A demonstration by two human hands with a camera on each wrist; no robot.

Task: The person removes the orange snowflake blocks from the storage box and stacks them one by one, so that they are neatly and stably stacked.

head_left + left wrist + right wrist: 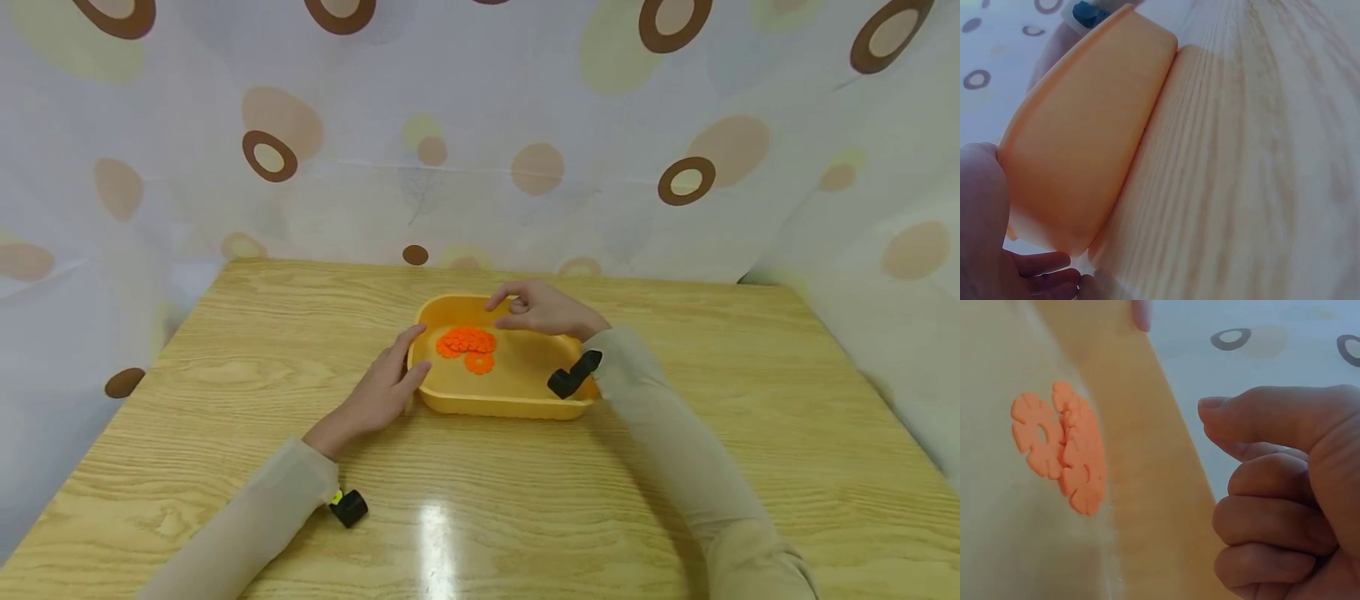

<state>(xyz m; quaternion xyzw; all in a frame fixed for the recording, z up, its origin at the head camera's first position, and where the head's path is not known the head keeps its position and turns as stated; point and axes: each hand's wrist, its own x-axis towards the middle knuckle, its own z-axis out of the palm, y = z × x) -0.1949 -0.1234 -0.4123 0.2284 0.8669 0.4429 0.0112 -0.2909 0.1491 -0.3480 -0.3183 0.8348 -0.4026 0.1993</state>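
- Yellow tray point(517, 408): shallow, rounded corners, sitting flat on the wood-grain bench point(465, 475). Its low outer wall shows side-on in the left wrist view.
- Contents: orange discs point(468, 339), notched round the edge like flowers, each visible centre pierced by a round hole. They lie in an overlapping heap in the left part of the tray; count cannot be made out.
- A single disc point(479, 363) lies on the tray floor at the heap's near side. Whether the two touch is unclear.
- The tray's floor right of the heap is plain yellow.
- Hands, left point(384, 385): grips the tray at its left end, thumb over the rim, fingers against the outside of the wall.
- Hands, right point(546, 310): over the tray's far side, right of the heap. Index finger bent, thumb apart from it, other fingers folded in; nothing seen in the grasp.
- Pale sleeves point(667, 433) on both arms; a small black device point(348, 508) at the left wrist, another point(573, 375) at the right.
- Behind the bench: white cloth point(480, 100) with brown rings and pale spots.
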